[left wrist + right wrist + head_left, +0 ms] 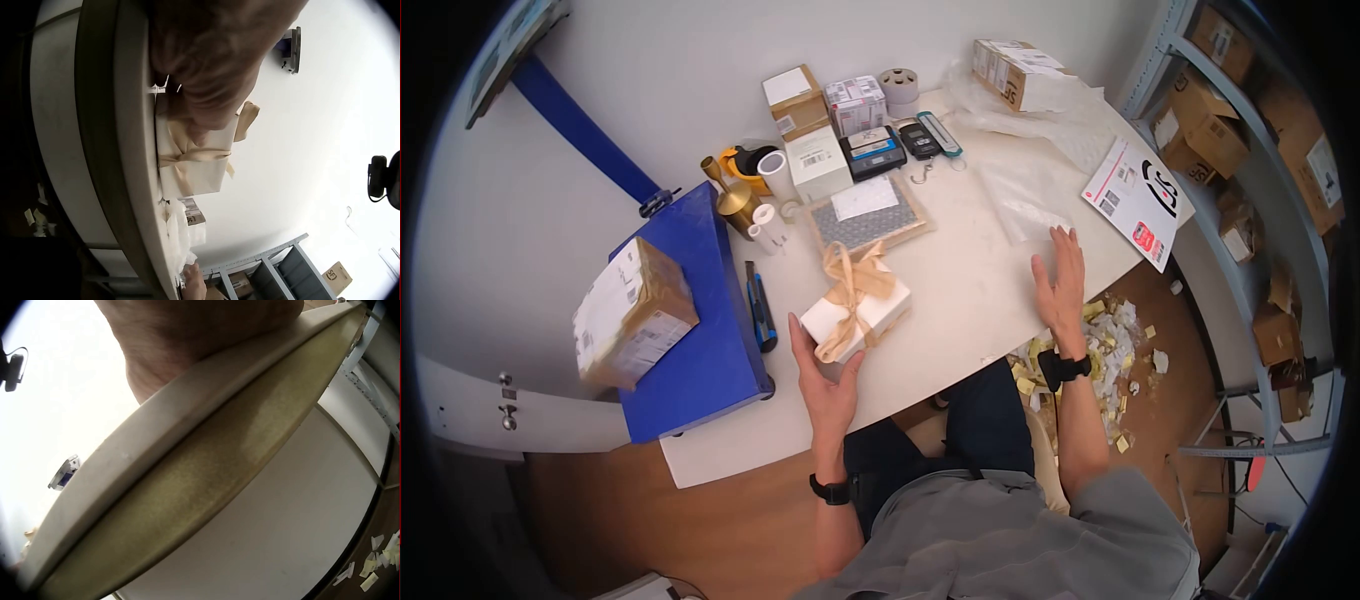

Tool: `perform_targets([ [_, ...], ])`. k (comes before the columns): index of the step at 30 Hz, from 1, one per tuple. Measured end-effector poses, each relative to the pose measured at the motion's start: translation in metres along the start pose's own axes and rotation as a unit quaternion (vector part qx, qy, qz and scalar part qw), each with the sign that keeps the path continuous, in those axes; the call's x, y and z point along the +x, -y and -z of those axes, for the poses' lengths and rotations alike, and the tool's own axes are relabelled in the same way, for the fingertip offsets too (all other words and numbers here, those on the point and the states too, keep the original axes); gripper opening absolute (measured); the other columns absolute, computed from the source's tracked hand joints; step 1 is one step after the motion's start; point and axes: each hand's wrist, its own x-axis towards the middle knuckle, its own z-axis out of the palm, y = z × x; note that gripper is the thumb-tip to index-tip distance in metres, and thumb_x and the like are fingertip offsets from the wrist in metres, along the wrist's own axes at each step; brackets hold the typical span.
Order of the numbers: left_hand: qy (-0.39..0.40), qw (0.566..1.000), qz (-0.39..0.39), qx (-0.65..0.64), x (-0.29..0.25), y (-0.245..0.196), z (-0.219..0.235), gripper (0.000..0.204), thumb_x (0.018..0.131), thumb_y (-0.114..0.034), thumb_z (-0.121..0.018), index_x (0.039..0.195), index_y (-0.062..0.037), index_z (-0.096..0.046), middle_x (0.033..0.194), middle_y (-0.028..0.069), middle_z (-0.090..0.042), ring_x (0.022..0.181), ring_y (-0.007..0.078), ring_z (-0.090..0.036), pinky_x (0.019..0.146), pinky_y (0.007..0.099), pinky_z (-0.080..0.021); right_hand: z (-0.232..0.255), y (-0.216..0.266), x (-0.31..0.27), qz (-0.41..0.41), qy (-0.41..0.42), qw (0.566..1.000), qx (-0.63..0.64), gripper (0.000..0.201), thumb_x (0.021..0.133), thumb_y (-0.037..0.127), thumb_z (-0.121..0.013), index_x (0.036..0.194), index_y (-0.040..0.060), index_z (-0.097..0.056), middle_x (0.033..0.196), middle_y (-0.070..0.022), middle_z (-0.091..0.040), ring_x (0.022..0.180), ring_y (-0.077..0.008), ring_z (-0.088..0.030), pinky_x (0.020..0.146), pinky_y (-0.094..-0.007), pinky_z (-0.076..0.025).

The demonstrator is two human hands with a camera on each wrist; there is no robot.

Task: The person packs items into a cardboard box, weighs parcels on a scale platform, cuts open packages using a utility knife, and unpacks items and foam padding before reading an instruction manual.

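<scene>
A white gift box (828, 318) tied with a beige ribbon bow (860, 280) sits on the table's near left part. My left hand (828, 395) is at its near left corner, fingers straight along the left side and thumb extended along the front. In the left wrist view the thumb overlaps the box's white face (209, 181) beside the ribbon. My right hand (1062, 290) lies open near the table's right front edge, holding nothing. Its fingertips are by a clear plastic bag (1020, 200). In the right wrist view the table rim hides its fingers.
Behind the gift box lies a bubble-wrapped frame (875, 225). A cutter knife (760, 310) lies left, beside a blue platform scale (690, 350) bearing a taped carton (635, 310). Small boxes, tape rolls and handheld scales line the back. A white printed envelope (1135, 205) overhangs the right edge, near shelves (1250, 250).
</scene>
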Motion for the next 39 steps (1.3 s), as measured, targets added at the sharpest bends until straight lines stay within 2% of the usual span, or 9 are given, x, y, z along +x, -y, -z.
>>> perform_targets([
  [4, 0.005, 0.999, -0.03, 0.046, 0.001, 0.003, 0.002, 0.097, 0.087, -0.001, -0.077, 0.165, -0.0051, -0.021, 0.155, 0.0242, -0.047, 0.141, 0.0318, -0.05, 0.117, 0.0395, -0.038, 0.001, 0.001, -0.001, -0.014, 0.005, 1.0, -0.013, 0.058, 0.102, 0.03, -0.061, 0.151, 0.0023, -0.049, 0.158, -0.0192, -0.046, 0.155, -0.0363, -0.03, 0.128, -0.0494, -0.02],
  [9, 0.009, 0.999, -0.021, 0.033, 0.001, 0.0, 0.003, 0.093, 0.088, -0.002, -0.075, 0.165, -0.0043, -0.023, 0.155, 0.0236, -0.047, 0.141, 0.0311, -0.05, 0.117, 0.0385, -0.038, -0.001, 0.0, -0.001, -0.008, 0.001, 1.0, -0.016, 0.057, 0.102, 0.029, -0.061, 0.151, 0.0032, -0.049, 0.159, -0.0182, -0.046, 0.155, -0.036, -0.03, 0.127, -0.0495, -0.021],
  [11, 0.023, 1.0, 0.018, -0.011, 0.001, -0.003, 0.003, 0.094, 0.086, -0.002, -0.077, 0.163, 0.0012, -0.023, 0.161, 0.0216, -0.039, 0.148, 0.028, -0.04, 0.123, 0.0379, -0.03, 0.001, 0.002, -0.002, -0.006, -0.002, 1.0, -0.007, 0.056, 0.102, 0.029, -0.061, 0.15, 0.0027, -0.049, 0.159, -0.0185, -0.046, 0.155, -0.0364, -0.03, 0.127, -0.0494, -0.021],
  [21, -0.01, 0.998, -0.041, -0.052, 0.004, 0.013, 0.001, 0.082, 0.097, -0.01, -0.07, 0.164, -0.0005, -0.023, 0.153, 0.0244, -0.048, 0.142, 0.0313, -0.048, 0.119, 0.0396, -0.035, 0.011, 0.024, -0.008, 0.065, -0.021, 0.998, 0.016, 0.057, 0.1, 0.024, -0.063, 0.15, -0.0002, -0.048, 0.158, -0.0216, -0.045, 0.153, -0.0377, -0.034, 0.125, -0.0484, -0.026],
  [26, -0.017, 0.992, -0.052, -0.109, 0.002, 0.025, 0.007, 0.07, 0.104, -0.023, -0.064, 0.16, 0.0036, -0.03, 0.145, 0.0235, -0.056, 0.131, 0.0275, -0.056, 0.113, 0.0376, -0.04, 0.007, 0.115, -0.032, 0.082, 0.14, 0.938, 0.305, 0.073, 0.095, 0.022, -0.072, 0.157, -0.0001, -0.039, 0.159, -0.0212, -0.044, 0.149, -0.034, -0.04, 0.121, -0.0453, -0.034],
  [28, -0.01, 0.994, -0.045, -0.099, 0.0, 0.022, 0.008, 0.067, 0.105, -0.025, -0.063, 0.157, 0.0044, -0.034, 0.142, 0.0232, -0.059, 0.128, 0.0272, -0.058, 0.112, 0.0374, -0.041, -0.009, 0.139, -0.037, 0.061, 0.222, 0.869, 0.438, 0.082, 0.092, 0.017, -0.078, 0.16, 0.0038, -0.035, 0.156, -0.0185, -0.049, 0.144, -0.0317, -0.048, 0.117, -0.0429, -0.039],
  [29, -0.007, 0.995, -0.037, -0.09, 0.0, 0.021, 0.008, 0.064, 0.106, -0.027, -0.062, 0.155, 0.0052, -0.039, 0.139, 0.0228, -0.061, 0.124, 0.0269, -0.06, 0.11, 0.0372, -0.043, -0.014, 0.143, -0.035, 0.063, 0.222, 0.869, 0.437, 0.082, 0.092, 0.017, -0.078, 0.16, 0.0038, -0.035, 0.156, -0.0185, -0.049, 0.144, -0.0317, -0.048, 0.117, -0.0429, -0.039],
  [31, -0.012, 0.997, -0.037, -0.073, 0.0, 0.022, 0.007, 0.06, 0.106, -0.027, -0.061, 0.153, 0.0053, -0.043, 0.135, 0.0222, -0.063, 0.122, 0.0264, -0.061, 0.108, 0.0369, -0.044, -0.022, 0.147, -0.033, -0.011, 0.351, 0.802, 0.484, 0.087, 0.089, 0.014, -0.082, 0.162, 0.008, -0.034, 0.15, -0.0148, -0.055, 0.135, -0.0265, -0.056, 0.11, -0.0398, -0.046],
  [39, -0.011, 0.999, -0.023, -0.031, 0.001, 0.015, 0.009, 0.052, 0.106, -0.026, -0.059, 0.148, 0.0042, -0.05, 0.127, 0.0204, -0.067, 0.115, 0.0248, -0.062, 0.102, 0.036, -0.047, -0.034, 0.142, -0.04, -0.023, 0.358, 0.795, 0.489, 0.085, 0.091, 0.017, -0.082, 0.162, 0.0098, -0.036, 0.143, -0.0119, -0.058, 0.121, -0.0205, -0.061, 0.103, -0.0351, -0.049],
])
